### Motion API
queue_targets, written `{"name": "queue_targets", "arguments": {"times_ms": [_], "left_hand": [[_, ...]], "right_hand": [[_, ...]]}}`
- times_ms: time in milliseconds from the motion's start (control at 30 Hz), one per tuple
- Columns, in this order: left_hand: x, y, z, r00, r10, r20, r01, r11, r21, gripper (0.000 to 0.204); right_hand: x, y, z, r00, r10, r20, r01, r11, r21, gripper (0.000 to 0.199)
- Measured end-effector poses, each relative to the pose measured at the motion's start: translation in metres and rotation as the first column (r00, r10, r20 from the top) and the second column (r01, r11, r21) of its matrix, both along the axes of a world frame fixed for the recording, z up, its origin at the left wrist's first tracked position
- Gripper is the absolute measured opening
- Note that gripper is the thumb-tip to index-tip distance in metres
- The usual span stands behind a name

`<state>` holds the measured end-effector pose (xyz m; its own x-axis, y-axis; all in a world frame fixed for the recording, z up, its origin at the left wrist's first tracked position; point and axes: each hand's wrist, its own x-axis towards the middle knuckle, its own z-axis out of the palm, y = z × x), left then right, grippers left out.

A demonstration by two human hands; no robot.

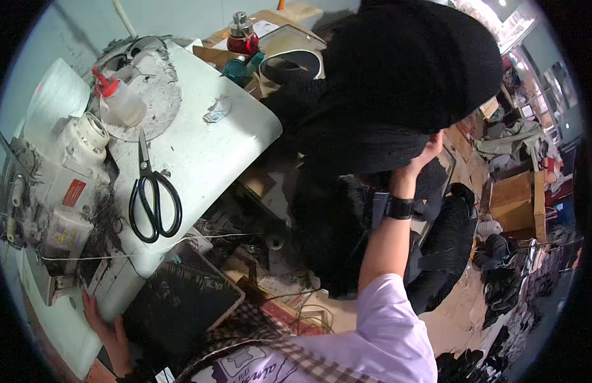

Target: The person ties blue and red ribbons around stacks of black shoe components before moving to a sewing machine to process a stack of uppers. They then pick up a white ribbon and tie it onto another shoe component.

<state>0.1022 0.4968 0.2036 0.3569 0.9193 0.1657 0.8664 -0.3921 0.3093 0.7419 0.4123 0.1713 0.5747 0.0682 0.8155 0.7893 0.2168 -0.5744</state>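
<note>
A large mass of black fabric (398, 76) fills the upper middle, heaped high and hanging down past the table. My right hand (425, 157), with a dark band on the wrist, is closed on its lower right side; the fingertips are partly hidden in the folds. At the lower left, my left hand (108, 332) rests by the white table edge beside the sewing machine, thumb and fingers apart, holding nothing. Black-handled scissors (154, 204) lie on the white table (226, 153), blades pointing away. A pale thread (200, 239) stretches from the machine toward the middle.
The lint-covered sewing machine (69, 182) stands at left, near a red-capped squeeze bottle (124, 105) and a white thread cone (57, 96). A red jar with a metal top (242, 38) stands behind. A dark board (181, 300) is close to me. Wooden box (516, 201) and fabric heaps sit right.
</note>
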Motion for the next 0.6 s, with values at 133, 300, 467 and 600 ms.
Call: {"name": "queue_targets", "arguments": {"times_ms": [133,300,467,600], "left_hand": [[-0.007,-0.002,-0.003,0.997,-0.008,-0.082,0.011,0.999,0.036,0.053],[-0.013,0.001,-0.013,0.994,-0.086,-0.07,0.095,0.987,0.134,0.053],[-0.013,0.004,-0.011,0.999,-0.038,-0.01,0.039,0.986,0.163,0.053],[0.014,-0.016,0.015,0.94,-0.113,0.321,0.104,0.994,0.044,0.048]], "right_hand": [[0.008,-0.02,0.043,0.92,0.385,-0.077,-0.363,0.909,0.204,0.036],[0.034,-0.025,0.111,0.843,0.535,-0.063,-0.514,0.833,0.204,0.033],[0.016,-0.07,0.165,0.757,0.649,-0.075,-0.643,0.761,0.089,0.032],[-0.107,0.016,0.165,0.679,0.73,-0.079,-0.73,0.683,0.031,0.032]]}}
